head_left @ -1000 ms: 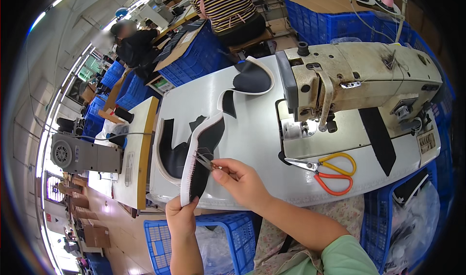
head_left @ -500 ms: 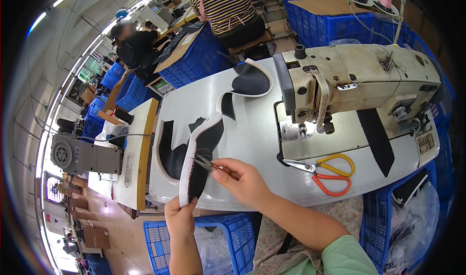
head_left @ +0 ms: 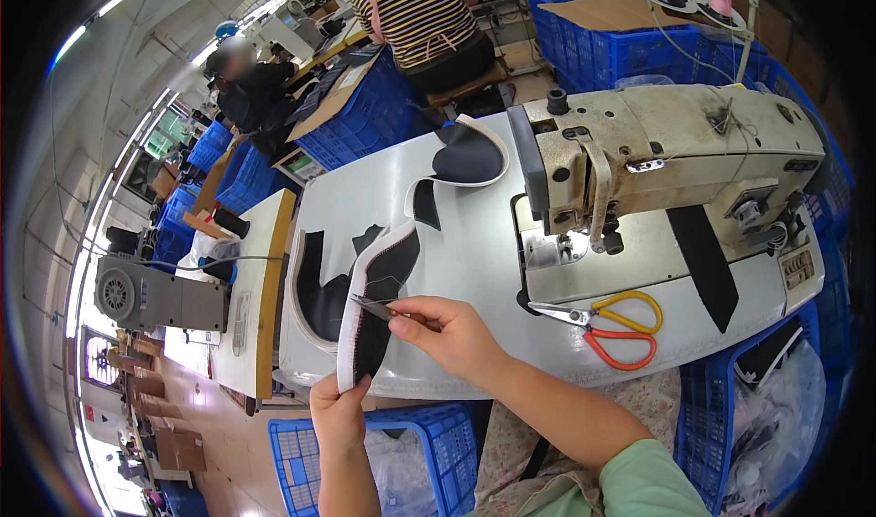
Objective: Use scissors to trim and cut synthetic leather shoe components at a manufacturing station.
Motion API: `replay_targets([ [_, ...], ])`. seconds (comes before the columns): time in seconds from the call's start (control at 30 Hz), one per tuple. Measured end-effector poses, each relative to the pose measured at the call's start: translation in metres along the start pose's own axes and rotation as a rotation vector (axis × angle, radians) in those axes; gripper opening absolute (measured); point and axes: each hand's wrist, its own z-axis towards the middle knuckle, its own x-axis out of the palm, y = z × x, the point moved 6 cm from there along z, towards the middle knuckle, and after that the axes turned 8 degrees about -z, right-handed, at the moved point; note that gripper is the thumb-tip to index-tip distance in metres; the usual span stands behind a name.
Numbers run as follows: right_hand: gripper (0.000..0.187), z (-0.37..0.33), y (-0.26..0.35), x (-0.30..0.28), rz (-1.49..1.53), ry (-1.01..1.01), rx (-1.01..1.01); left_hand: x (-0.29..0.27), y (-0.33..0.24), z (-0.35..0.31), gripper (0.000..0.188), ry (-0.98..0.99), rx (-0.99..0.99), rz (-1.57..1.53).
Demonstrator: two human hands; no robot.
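The left hand [head_left: 339, 417] comes up from below and pinches the lower end of a black shoe piece with a white edge [head_left: 376, 312], fingers pressed together on it, holding it up over the near edge of the white tabletop [head_left: 456, 243]. The right hand [head_left: 452, 334] holds small metal snips [head_left: 374, 307] — its fingers are closed around the handle, and the tip touches the piece about halfway up its length. Just behind, a stack of similar black pieces [head_left: 319, 289] lies flat on the tabletop, and another piece [head_left: 465, 156] lies farther back. To the right stands a cream sewing machine [head_left: 666, 152], with yellow-and-orange scissors [head_left: 611, 325] lying in front of it. A blue crate [head_left: 401, 462] sits below the tabletop — beside the left forearm.
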Motion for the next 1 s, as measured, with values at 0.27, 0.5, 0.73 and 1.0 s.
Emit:
replay_targets([
  [0.27,0.028,-0.007,0.006,-0.016,-0.062,-0.011,0.035,-0.005,0.003,0.004,0.015,-0.003,0.014,-0.015],
  [0.5,0.021,-0.047,-0.005,-0.045,0.152,-0.005,0.218,0.002,-0.019,0.003,0.014,0.069,0.08,0.433],
  [0.73,0.02,-0.008,0.002,-0.048,-0.293,-0.254,-0.161,0.04,-0.025,-0.005,0.021,0.321,0.252,0.555],
  [1.0,0.021,-0.051,-0.031,-0.035,-0.42,-0.048,0.162,0.035,-0.023,-0.003,0.034,0.319,0.254,0.644],
])
